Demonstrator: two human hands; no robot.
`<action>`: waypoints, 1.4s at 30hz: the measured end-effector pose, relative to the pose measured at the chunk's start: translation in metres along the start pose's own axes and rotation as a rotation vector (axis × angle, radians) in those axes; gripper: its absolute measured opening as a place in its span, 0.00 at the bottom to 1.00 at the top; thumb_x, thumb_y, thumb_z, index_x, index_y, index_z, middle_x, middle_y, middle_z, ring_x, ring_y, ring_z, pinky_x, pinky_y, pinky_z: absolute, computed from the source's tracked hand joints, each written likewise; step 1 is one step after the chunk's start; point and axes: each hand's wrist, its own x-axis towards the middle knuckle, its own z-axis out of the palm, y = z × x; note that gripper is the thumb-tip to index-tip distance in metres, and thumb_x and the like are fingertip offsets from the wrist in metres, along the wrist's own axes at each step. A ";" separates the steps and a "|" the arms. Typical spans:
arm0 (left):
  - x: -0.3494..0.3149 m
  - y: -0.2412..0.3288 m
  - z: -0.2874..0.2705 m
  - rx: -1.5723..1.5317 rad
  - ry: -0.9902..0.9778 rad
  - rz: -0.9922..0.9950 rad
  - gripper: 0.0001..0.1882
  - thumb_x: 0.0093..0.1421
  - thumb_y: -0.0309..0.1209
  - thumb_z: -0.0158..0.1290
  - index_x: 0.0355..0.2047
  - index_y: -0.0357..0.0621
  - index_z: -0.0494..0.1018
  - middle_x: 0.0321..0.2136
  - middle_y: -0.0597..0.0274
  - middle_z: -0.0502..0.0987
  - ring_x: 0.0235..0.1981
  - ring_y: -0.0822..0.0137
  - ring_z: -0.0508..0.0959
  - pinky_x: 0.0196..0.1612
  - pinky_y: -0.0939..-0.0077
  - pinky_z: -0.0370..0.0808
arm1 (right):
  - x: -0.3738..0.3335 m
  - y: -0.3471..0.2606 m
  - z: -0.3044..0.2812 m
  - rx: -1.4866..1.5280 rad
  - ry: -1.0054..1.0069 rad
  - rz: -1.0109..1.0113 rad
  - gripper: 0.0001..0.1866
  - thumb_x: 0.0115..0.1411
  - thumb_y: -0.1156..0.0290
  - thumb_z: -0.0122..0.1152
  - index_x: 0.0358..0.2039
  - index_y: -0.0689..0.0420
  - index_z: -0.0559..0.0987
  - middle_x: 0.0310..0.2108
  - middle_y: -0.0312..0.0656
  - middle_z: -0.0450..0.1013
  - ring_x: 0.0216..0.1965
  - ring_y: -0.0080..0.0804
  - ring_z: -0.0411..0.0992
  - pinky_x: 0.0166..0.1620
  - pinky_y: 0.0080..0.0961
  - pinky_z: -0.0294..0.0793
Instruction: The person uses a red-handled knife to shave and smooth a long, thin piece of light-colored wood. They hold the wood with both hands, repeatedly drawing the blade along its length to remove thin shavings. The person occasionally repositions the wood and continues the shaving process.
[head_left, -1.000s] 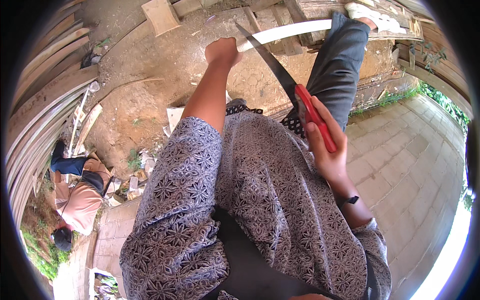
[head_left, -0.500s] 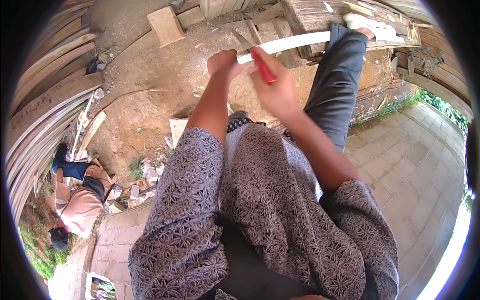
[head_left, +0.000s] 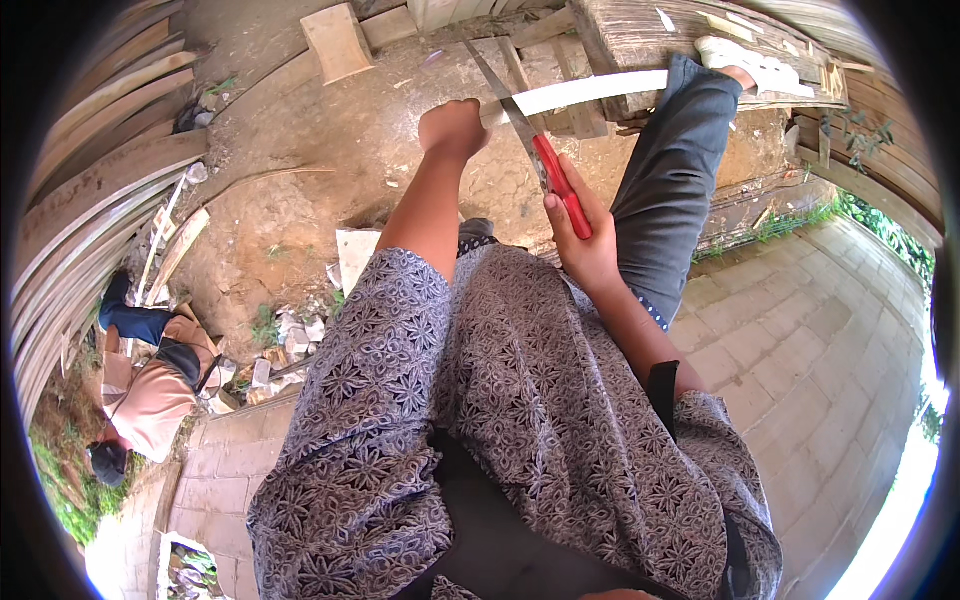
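A long white strip (head_left: 590, 91) runs from my left hand to the edge of a thick weathered timber (head_left: 640, 38). My left hand (head_left: 455, 128) is closed in a fist round its near-left end. My right hand (head_left: 590, 250) is wrapped round the red handle of a hand saw (head_left: 562, 185). The long, tapering blade crosses the strip just right of my left fist, its tip pointing up and to the left. From this angle I cannot tell whether the teeth have cut into it. My right leg (head_left: 675, 160) lies across the strip's far end, with the shoe on the timber.
Wood chips lie on the timber. Stacked boards (head_left: 110, 120) line the left side, and a cut wood piece (head_left: 337, 42) lies on the dirt at the back. Rubble (head_left: 295, 335) is heaped at lower left, near another person (head_left: 155, 400). Paving (head_left: 800, 340) spreads to the right.
My right hand has drawn the saw back toward me and slightly right, so more of the blade and handle shows. My left hand still grips the strip in nearly the same place.
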 end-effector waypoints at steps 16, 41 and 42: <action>0.006 -0.027 -0.012 -0.032 -0.039 0.252 0.25 0.55 0.52 0.57 0.44 0.48 0.78 0.40 0.54 0.83 0.44 0.53 0.82 0.47 0.56 0.78 | 0.207 -0.125 0.011 0.371 -0.276 0.345 0.08 0.66 0.70 0.53 0.27 0.53 0.71 0.17 0.29 0.62 0.15 0.21 0.62 0.16 0.25 0.61; 0.012 -0.017 -0.001 0.008 0.004 0.205 0.34 0.70 0.57 0.33 0.33 0.44 0.81 0.30 0.49 0.82 0.35 0.47 0.82 0.39 0.51 0.78 | 0.053 -0.083 -0.061 0.468 -0.135 0.042 0.15 0.71 0.70 0.55 0.56 0.59 0.76 0.21 0.25 0.68 0.16 0.07 0.60 0.19 0.10 0.56; 0.011 -0.016 0.000 0.024 0.026 0.201 0.34 0.70 0.56 0.33 0.32 0.45 0.81 0.30 0.49 0.82 0.35 0.48 0.82 0.38 0.51 0.78 | 0.051 -0.081 -0.060 0.466 -0.142 0.048 0.15 0.71 0.70 0.55 0.56 0.58 0.76 0.21 0.24 0.67 0.17 0.07 0.60 0.19 0.10 0.56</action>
